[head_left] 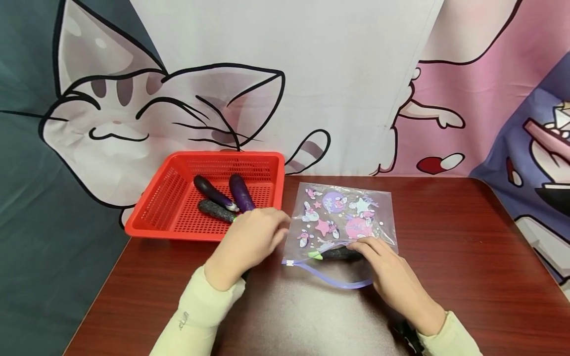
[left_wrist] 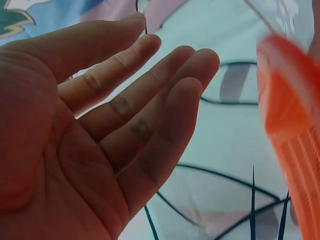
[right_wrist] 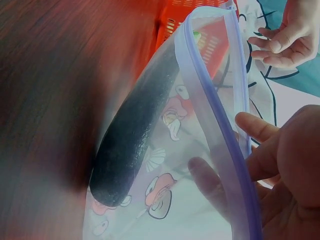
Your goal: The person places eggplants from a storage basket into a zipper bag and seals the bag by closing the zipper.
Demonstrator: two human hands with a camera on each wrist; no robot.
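Dark elongated green-tipped vegetable (head_left: 337, 254), long axis left-right, inside clear plastic bag (head_left: 330, 213), lower centre of head view, left of your nearer right hand (head_left: 392, 271), pinch unclear; left hand (head_left: 253, 236) loosely spread.

Behind a reddish-brown wood-grained table (head_left: 458, 237) hangs a printed cloth backdrop (head_left: 356, 74), teal at the left, with a smiling cartoon cat (head_left: 111, 153), a looped striped tail (head_left: 311, 147) to its right, and partly seen figures (head_left: 429, 112) on pink and blue areas (head_left: 490, 109).
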